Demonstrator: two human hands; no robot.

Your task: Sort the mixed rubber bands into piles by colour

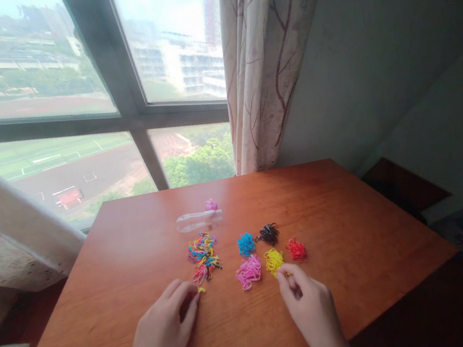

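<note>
My left hand (165,322) pinches a small yellow rubber band (202,290) between thumb and forefinger, just in front of a mixed heap of coloured rubber bands (204,255). The fingers of my right hand (308,299) are pinched together at the near edge of a yellow rubber band pile (274,260); whatever lies between its fingertips is too small to tell. Around that pile are single-colour heaps: pink bands (249,272), blue bands (246,244), black bands (269,234) and red bands (296,250).
A clear plastic container (197,220) lies on the wooden table (348,227) behind the heaps, with a pink knobbly object (210,205) beside it. Beyond the far table edge stand a window (124,122) and a patterned curtain (261,68).
</note>
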